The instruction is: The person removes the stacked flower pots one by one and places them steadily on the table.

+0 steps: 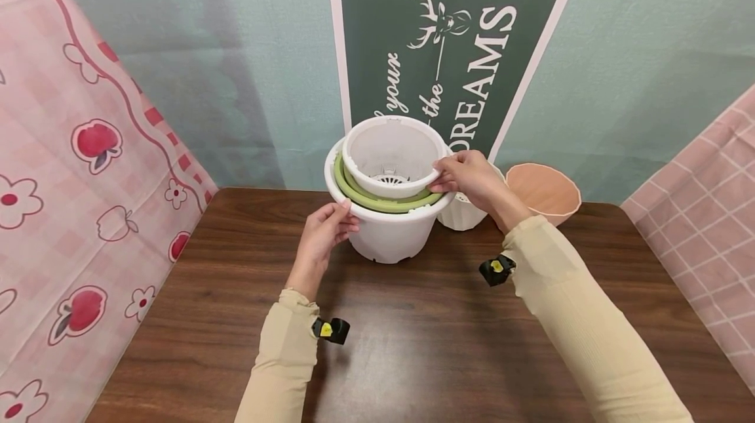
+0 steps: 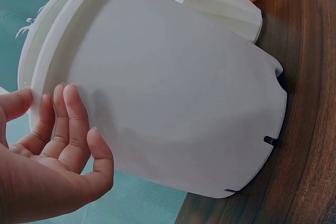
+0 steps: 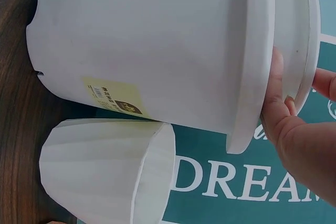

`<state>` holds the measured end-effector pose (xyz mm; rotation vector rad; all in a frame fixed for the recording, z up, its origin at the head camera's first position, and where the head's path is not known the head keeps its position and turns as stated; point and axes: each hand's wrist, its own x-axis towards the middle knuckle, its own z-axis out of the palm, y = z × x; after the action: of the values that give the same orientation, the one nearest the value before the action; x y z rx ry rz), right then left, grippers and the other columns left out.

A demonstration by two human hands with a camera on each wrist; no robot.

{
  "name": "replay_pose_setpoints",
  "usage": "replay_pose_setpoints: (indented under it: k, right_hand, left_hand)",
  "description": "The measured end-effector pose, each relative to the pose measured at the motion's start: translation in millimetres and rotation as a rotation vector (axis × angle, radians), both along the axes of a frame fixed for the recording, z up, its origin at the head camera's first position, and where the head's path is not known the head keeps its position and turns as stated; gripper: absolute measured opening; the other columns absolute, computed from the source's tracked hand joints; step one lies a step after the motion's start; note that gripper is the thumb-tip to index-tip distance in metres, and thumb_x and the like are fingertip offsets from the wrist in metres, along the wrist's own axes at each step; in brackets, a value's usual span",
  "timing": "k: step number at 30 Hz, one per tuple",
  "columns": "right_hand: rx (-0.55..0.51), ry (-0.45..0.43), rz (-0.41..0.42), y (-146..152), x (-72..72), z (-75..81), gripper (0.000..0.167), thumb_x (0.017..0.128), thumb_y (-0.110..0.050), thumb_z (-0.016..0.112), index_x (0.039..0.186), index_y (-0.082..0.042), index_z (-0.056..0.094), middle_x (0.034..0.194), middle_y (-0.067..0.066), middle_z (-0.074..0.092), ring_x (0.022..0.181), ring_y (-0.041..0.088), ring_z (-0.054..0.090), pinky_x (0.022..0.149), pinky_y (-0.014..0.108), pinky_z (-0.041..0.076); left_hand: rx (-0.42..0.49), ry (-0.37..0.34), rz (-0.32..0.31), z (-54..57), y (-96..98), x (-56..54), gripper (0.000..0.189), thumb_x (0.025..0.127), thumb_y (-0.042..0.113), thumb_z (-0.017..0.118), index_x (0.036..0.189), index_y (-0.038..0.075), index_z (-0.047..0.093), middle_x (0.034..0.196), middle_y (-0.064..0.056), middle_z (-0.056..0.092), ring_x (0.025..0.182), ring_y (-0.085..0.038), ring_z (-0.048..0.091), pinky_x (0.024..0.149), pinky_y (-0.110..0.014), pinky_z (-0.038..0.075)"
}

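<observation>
on the table (image 1: 413,344), pinching the large white pot (image 1: 389,239) by the rim with the left hand (image 1: 323,233) and the small white pot (image 1: 395,155), inside the green pot (image 1: 386,204), likewise with the right hand (image 1: 472,177). probably light, stiff, smooth; best held by rims. can spot a yellow label (image 3: 116,97) only from the right wrist.

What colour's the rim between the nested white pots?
The round plastic rim is green, clearest in head view.

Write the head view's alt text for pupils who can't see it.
A person's left grip pinches the rim of a large white plant pot, the right grip that of a smaller white pot, with a green pot nested between. At right, a fluted white pot and a peach pot stand on the wooden table.
</observation>
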<state>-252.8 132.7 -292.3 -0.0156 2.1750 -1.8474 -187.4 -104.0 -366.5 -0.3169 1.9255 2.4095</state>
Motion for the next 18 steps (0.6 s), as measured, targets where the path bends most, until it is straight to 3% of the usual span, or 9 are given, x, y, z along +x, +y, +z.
replay_pose_setpoints:
  k: [18]
  right_hand:
    - [-0.007, -0.021, 0.007, -0.5, 1.2, 6.2, 0.017, 0.092, -0.003, 0.045, 0.097, 0.013, 0.049, 0.068, 0.009, 0.063, 0.062, 0.015, 0.066, 0.070, 0.028, 0.053]
  left_hand:
    - [0.004, 0.002, -0.001, 0.8, 0.2, 0.9, 0.020, 0.092, 0.018, 0.056, 0.075, 0.008, 0.056, 0.069, -0.002, 0.062, 0.060, -0.011, 0.060, 0.058, -0.021, 0.045]
